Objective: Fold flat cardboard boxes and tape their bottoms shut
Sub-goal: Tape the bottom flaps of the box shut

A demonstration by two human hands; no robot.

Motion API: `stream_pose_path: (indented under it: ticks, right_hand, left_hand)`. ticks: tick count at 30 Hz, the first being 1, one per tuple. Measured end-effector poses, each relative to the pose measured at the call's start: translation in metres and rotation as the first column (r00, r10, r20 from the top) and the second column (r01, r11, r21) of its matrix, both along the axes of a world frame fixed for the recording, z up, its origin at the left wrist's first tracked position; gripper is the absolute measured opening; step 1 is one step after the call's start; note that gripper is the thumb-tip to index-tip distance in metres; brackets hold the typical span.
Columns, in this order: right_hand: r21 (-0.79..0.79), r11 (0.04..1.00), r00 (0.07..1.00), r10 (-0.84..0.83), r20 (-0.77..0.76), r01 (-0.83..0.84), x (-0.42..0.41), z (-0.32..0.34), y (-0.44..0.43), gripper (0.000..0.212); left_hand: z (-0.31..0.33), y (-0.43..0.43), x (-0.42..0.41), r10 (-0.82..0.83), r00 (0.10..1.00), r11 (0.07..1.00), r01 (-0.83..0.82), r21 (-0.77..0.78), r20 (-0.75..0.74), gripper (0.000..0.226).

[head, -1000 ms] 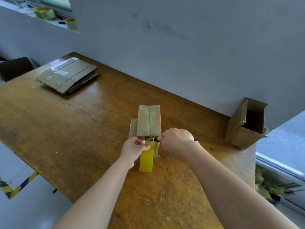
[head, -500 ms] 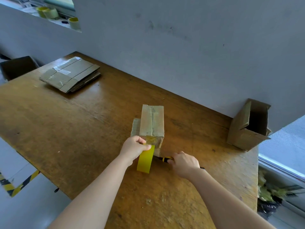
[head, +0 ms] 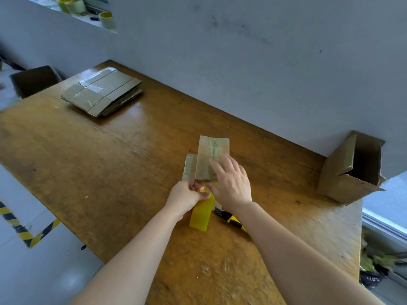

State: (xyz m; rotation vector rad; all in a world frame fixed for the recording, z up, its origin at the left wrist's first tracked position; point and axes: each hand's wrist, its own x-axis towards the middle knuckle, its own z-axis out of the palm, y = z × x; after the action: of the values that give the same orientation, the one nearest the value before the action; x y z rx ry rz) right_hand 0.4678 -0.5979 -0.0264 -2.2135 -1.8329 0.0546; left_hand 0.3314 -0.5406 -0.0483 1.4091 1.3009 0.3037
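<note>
A small folded cardboard box [head: 211,150] stands bottom-up in the middle of the wooden table [head: 110,161], with tape along its top seam. My right hand [head: 231,181] lies flat on the box's near end, fingers straight, pressing the tape down. My left hand [head: 187,197] grips a yellow tape roll [head: 201,214] at the box's near edge. A yellow and black utility knife [head: 233,220] lies on the table beside my right wrist, partly hidden by it.
A stack of flat cardboard boxes [head: 103,91] lies at the table's far left. An assembled open box [head: 350,170] lies on its side at the right edge by the wall. Tape rolls [head: 106,19] sit on a ledge above. A dark box [head: 33,80] stands beyond the left end.
My right hand set the knife down on the table, then moved up onto the box and flattened on the tape. My left hand kept holding the tape roll.
</note>
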Motion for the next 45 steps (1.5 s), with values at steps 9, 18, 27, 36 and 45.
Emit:
stream_pose_path:
  ticks: [9,18,27,36,45]
  right_hand:
    - [0.009,0.999,0.996,0.034,0.084,-0.035,0.0,-0.01,0.013,0.046]
    - [-0.037,0.999,0.999,0.039,0.03,-0.038,0.003,-0.007,0.011,0.054]
    - [-0.088,0.995,0.995,0.035,-0.098,-0.044,0.01,-0.001,0.001,0.059]
    - [-0.099,0.993,0.99,-0.08,-0.12,0.069,0.006,0.0,-0.008,0.055]
    - [-0.123,0.989,0.981,-0.1,-0.168,0.08,0.013,-0.006,-0.007,0.06]
  left_hand:
    - [0.001,0.005,0.0,-0.041,0.998,0.999,0.041,0.009,-0.044,0.02]
    - [0.01,0.002,-0.005,-0.217,0.961,0.969,0.234,0.085,-0.168,0.022]
    - [0.019,-0.024,-0.009,-0.398,0.803,0.678,0.583,0.448,-0.443,0.015]
    - [-0.008,-0.062,-0.016,-0.612,0.57,0.438,0.821,0.365,-0.548,0.028]
    - [-0.005,-0.052,-0.02,-0.564,0.639,0.445,0.769,0.459,-0.523,0.036]
